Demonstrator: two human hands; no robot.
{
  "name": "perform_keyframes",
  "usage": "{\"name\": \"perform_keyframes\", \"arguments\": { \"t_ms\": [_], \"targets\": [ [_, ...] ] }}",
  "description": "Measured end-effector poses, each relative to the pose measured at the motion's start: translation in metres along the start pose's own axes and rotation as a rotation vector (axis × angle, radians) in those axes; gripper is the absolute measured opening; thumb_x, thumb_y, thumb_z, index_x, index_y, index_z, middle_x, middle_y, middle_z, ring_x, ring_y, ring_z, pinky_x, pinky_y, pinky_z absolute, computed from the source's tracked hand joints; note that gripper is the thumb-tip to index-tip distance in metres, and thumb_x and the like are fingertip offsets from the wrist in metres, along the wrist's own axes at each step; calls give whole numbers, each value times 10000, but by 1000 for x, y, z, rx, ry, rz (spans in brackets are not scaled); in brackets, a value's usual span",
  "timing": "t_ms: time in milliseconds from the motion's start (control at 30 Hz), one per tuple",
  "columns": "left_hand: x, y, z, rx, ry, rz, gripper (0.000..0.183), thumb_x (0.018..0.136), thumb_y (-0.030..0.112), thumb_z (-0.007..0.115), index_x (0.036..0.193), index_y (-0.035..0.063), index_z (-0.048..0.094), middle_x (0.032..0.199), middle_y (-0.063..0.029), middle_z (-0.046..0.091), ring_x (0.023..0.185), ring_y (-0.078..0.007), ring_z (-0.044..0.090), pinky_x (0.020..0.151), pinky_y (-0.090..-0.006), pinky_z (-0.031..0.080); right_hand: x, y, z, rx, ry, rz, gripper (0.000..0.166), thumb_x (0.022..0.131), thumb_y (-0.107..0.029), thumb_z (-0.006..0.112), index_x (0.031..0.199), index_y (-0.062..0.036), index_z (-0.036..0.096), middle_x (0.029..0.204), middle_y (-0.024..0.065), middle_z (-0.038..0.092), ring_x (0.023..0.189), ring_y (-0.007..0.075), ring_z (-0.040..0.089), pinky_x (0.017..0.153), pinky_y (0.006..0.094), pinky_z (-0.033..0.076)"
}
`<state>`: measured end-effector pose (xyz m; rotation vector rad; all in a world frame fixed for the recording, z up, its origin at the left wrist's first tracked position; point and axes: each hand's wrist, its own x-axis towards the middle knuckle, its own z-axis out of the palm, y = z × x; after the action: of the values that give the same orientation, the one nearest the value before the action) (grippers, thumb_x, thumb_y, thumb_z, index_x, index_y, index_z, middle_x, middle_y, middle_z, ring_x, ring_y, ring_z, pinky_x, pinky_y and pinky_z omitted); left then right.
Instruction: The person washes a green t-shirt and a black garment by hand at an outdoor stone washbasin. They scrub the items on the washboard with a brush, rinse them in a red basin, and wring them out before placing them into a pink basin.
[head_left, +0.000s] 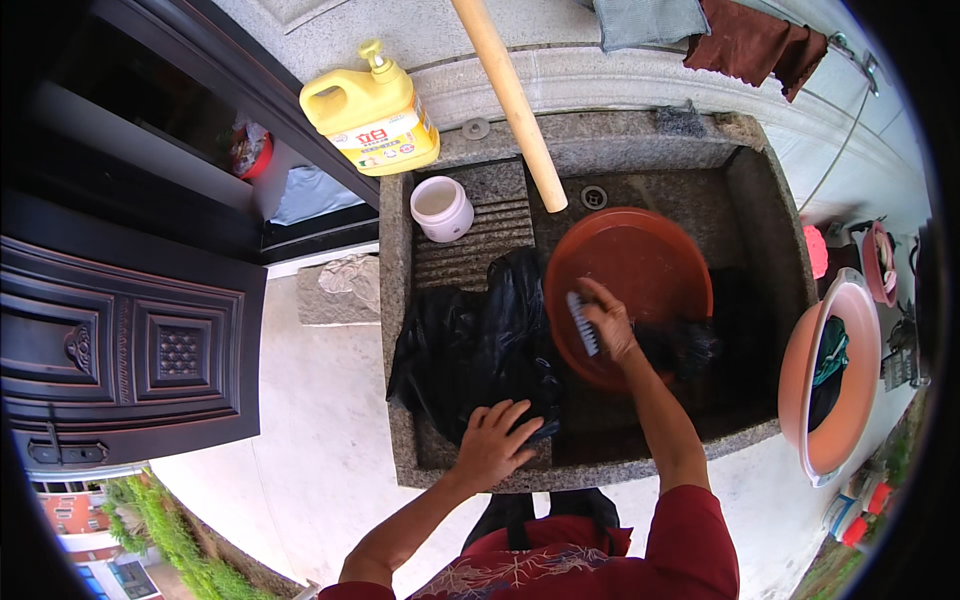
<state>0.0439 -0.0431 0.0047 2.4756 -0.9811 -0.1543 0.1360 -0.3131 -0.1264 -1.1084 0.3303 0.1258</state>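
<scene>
A wet black cloth or plastic-like sheet lies over the ribbed washboard part of a stone sink. My left hand rests on its near edge, fingers spread. Above a reddish-brown plastic basin, my right hand holds a scrubbing brush with pale bristles. The basin has liquid in it, and dark material hangs over its right side; what that is I cannot tell. A white tub stands on the ribs beyond the black material.
A yellow pump jug stands at the sink's back left corner. A wooden pole slants down over the sink near a metal drain. At the right is a pink basin with dark and green cloth. Cloths hang at the wall.
</scene>
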Motion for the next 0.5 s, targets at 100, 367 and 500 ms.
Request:
{"name": "perform_keyframes", "arguments": {
  "t_ms": [100, 367, 500],
  "targets": [
    [-16, -10, 10, -23, -19, 18, 237, 780, 155, 714, 1014, 143, 679, 1098, -29, 607, 1036, -236, 559, 880, -394, 423, -62, -47, 71, -729, -270, -454, 530, 756, -103, 678, 1280, -120, 597, 1204, 109, 582, 1113, 272, 562, 909, 383, 500],
    [-46, -8, 14, -351, 51, -66, 113, 781, 81, 718, 870, 135, 674, 874, 0, 670, 829, -208, 615, 744, -351, 454, -7, -39, 107, -1452, -153, -1054, 564, 702, -248, 739, 1243, -214, 584, 1157, 94, 510, 887, 269, 544, 661, 416, 455],
    [-43, -7, 9, -452, 68, -69, 86, 799, 95, 693, 870, 122, 652, 851, -12, 647, 819, -220, 592, 723, -365, 441, 31, -38, 108, -1462, 123, -892, 558, 726, -236, 720, 1262, -208, 569, 1176, 101, 503, 955, 308, 543, 712, 473, 477]
  ]
}}
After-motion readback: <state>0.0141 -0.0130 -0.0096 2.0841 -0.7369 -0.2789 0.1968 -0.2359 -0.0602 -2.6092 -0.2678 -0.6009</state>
